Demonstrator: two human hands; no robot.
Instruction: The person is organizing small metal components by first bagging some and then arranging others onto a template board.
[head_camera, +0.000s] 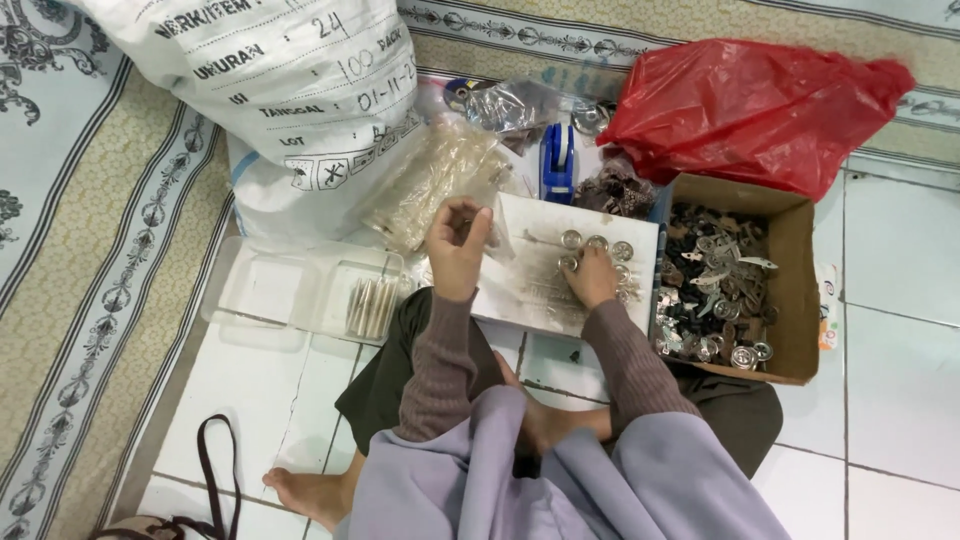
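Lilac cloth (600, 480) fills the bottom of the frame, draped over crossed legs, with a bare foot (305, 492) showing at the lower left on the white tiles. Above it, near the middle, sits a white board (530, 275) carrying small round silver metal discs (597, 243) set in a short row. Resting on the board just below those discs, the right hand (592, 278) has its fingers curled down over a few more of them; whether it grips one cannot be told. Raised left of the board, the left hand (458, 248) pinches something small between thumb and fingertips, too tiny to identify. At the right stands a cardboard box (795, 290) of mixed dark and silver metal parts, with a red plastic bag (750, 105) above it. A clear plastic tray (290, 290) lies at the left, below a large white sack (270, 80).
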